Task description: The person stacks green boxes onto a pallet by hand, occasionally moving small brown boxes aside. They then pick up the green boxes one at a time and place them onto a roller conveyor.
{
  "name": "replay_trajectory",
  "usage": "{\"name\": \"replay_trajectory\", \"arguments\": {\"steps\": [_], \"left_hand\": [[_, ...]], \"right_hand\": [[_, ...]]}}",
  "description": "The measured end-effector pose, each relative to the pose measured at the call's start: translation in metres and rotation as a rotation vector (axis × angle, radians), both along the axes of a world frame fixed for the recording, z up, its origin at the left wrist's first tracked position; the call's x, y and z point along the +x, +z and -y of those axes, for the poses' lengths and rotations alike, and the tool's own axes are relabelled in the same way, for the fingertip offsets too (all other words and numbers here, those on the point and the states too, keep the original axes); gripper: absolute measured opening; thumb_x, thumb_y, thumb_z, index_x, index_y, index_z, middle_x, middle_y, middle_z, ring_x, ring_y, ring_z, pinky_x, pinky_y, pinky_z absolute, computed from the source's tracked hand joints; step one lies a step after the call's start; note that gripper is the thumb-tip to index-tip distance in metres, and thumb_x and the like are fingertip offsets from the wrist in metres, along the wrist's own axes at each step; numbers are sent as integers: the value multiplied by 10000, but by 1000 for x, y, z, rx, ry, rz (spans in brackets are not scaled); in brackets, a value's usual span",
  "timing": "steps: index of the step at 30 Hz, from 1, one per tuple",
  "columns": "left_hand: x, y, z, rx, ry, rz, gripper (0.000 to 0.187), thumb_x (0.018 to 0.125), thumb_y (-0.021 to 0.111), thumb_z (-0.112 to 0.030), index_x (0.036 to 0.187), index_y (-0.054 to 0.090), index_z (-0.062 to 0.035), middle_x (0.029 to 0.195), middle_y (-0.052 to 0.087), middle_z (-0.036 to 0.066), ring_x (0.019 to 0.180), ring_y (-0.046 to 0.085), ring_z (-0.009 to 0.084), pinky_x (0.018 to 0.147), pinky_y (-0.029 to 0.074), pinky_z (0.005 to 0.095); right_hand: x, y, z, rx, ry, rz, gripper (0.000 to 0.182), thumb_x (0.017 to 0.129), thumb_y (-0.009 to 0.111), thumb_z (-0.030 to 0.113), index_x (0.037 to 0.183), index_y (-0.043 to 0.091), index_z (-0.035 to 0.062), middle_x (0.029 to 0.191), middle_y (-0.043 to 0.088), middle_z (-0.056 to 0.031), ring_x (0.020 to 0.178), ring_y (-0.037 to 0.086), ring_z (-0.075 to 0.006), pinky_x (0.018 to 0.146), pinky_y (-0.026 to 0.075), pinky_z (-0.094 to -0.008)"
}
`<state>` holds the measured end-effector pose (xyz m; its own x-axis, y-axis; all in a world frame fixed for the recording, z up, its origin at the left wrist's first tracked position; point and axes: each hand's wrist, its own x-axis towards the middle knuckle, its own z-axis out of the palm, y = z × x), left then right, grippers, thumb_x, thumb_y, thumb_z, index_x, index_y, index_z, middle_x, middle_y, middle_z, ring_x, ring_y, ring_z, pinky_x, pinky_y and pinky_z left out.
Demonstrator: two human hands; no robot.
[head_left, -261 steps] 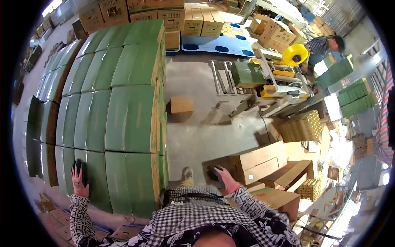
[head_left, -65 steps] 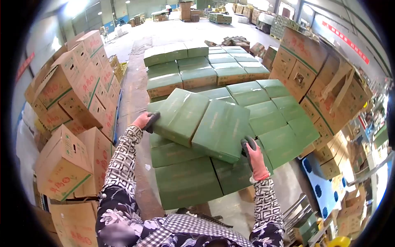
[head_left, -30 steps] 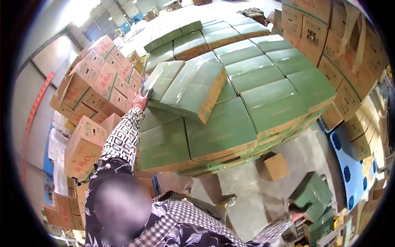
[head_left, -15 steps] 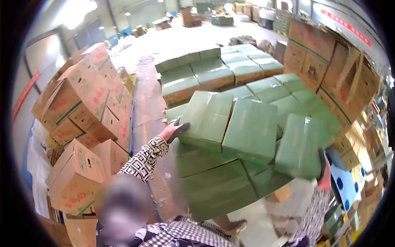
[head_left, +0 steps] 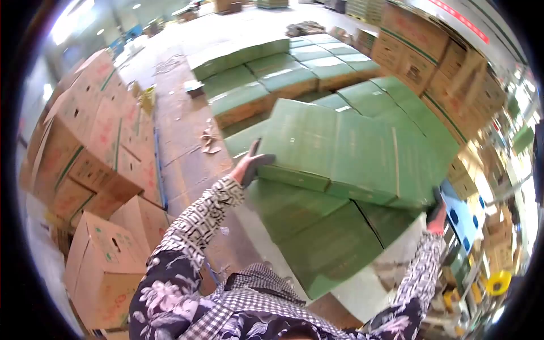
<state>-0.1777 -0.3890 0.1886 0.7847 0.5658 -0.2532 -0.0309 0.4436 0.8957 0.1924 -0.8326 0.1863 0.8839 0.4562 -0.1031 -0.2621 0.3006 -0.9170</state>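
Observation:
Three flat green boxes lie side by side in a row on top of a lower green layer. My left hand [head_left: 256, 165], in a dark-palmed glove, grips the near left corner of the left green box [head_left: 300, 139], thumb raised along its side. My right hand [head_left: 437, 212] presses against the near right corner of the right green box [head_left: 416, 170]. The middle green box [head_left: 362, 153] sits squeezed between the other two. Beneath them, larger green boxes [head_left: 323, 243] form the layer nearest my body. The right hand's fingers are partly hidden.
Stacked brown cartons [head_left: 85, 147] stand on the left, with a loose carton [head_left: 107, 266] nearer me. More green boxes [head_left: 238, 90] lie behind the row. Tall brown cartons [head_left: 416, 51] rise at the back right. A yellow tape roll [head_left: 498, 283] is at the lower right.
The right green box has moved left against the middle one, closing the gaps in the row. My right hand moved with it, and the view has shifted.

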Motion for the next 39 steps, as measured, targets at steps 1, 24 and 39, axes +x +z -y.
{"name": "replay_trajectory", "arguments": {"steps": [1, 24, 39], "left_hand": [[7, -4, 3, -37, -4, 61, 795, 792, 634, -103, 1445, 180, -96, 1250, 496, 135, 1061, 543, 213, 857, 472, 333], [-30, -22, -218, 361, 616, 207, 739, 871, 604, -174, 1448, 160, -52, 1406, 324, 119, 1251, 370, 187, 1024, 342, 315], [-3, -74, -338, 817, 761, 24, 460, 940, 472, -216, 1340, 371, -12, 1311, 436, 128, 1129, 480, 223, 970, 395, 332]], "right_hand": [[0, -6, 14, -3, 10, 71, 396, 895, 536, 224, 1208, 542, -18, 1161, 589, -80, 1025, 566, -185, 896, 433, -300], [149, -49, -566, -418, -346, 496, 770, 821, 625, 470, 1248, 425, -139, 1246, 510, -228, 1142, 486, -249, 998, 344, -334], [-5, -1, -618, -151, 450, 568, 357, 900, 551, 244, 1148, 589, -9, 1037, 638, -59, 878, 577, -112, 799, 469, -250]]}}
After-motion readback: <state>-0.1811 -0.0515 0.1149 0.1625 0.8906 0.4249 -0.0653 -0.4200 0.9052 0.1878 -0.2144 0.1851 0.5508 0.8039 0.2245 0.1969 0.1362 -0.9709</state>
